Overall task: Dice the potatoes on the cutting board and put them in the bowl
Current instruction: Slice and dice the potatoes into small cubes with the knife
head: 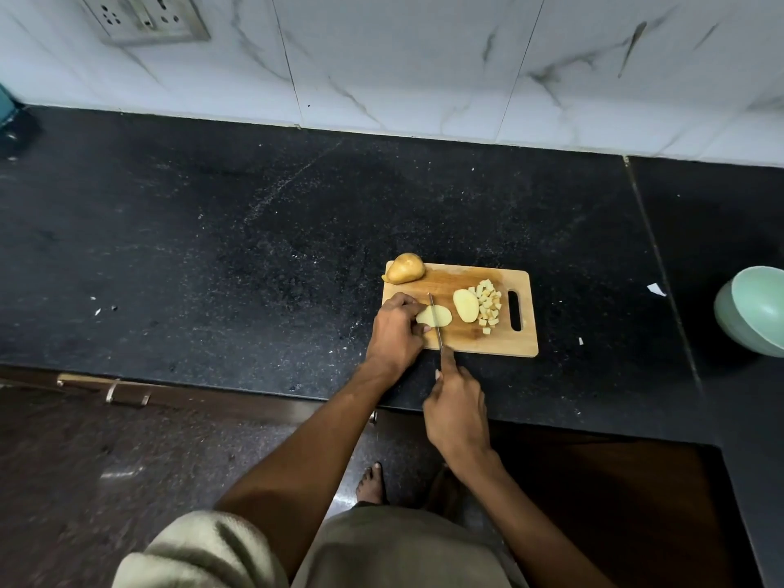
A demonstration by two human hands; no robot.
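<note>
Both hands work at the near left end of a wooden cutting board (488,333). Nearest, the right hand (456,411) is curled round the handle of a knife (436,322), index finger stretched along its spine; the thin metal blade runs almost straight away from the person, across the board's short side. Just beyond and left of it, the left hand (396,328) pinches a flat potato slice (435,317) with bent fingertips. This pale oval lies cut face up, its long axis running left to right, and the blade crosses it at right angles near the holding fingers. Right of the blade rests a second potato slice (465,306), smooth and pale yellow, its long axis angled away and slightly leftward. Touching its right edge is a heap of potato cubes (488,305), small and blocky, spread beside the board's slotted handle hole. Beyond the left hand, on the far left corner, sits an unpeeled potato piece (405,268) with tan skin, overhanging the edge. The rectangular board lies lengthwise left to right on a speckled black stone counter (254,248). Well to the right stands a smooth pale green bowl (755,309), tilted. Farthest is a veined white marble-look tile wall (424,57).
</note>
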